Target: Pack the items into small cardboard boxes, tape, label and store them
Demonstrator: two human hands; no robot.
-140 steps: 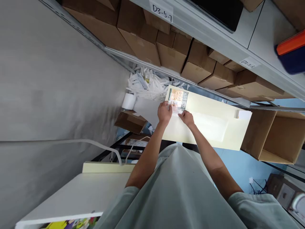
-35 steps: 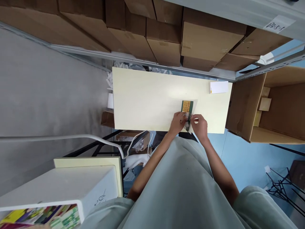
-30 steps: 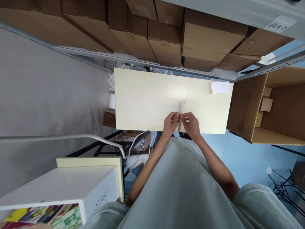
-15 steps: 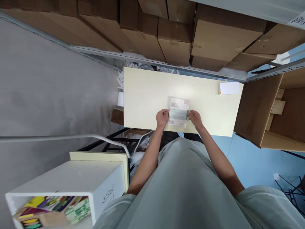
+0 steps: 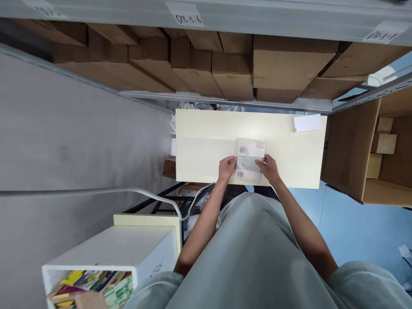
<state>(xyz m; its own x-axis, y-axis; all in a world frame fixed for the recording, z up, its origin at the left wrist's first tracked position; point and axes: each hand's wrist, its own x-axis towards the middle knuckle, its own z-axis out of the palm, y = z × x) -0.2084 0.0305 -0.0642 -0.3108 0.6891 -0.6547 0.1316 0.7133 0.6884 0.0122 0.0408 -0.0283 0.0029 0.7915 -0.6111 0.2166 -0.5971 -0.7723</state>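
Observation:
A flat, pale printed packet (image 5: 250,149) in what looks like clear plastic lies near the front edge of the cream table (image 5: 206,128). It has a grey-green band across its middle and a barcode at its lower left. My left hand (image 5: 227,168) pinches the packet's left edge, fingers closed. On the opposite side my right hand (image 5: 269,169) grips the right edge, its thumb lying over the band and its fingers partly hidden. The print is too small to read.
A white slim box (image 5: 307,123) sits at the table's far right corner. Cardboard boxes (image 5: 283,68) fill a shelf behind. A large open carton (image 5: 349,146) stands at right. At lower left is a white bin (image 5: 112,244) of colourful packages, with a white cable (image 5: 135,189) above it.
My right thumb has moved onto the packet's front, over the band. My left hand still pinches the left edge. The head view has shifted, showing more of the shelf above.

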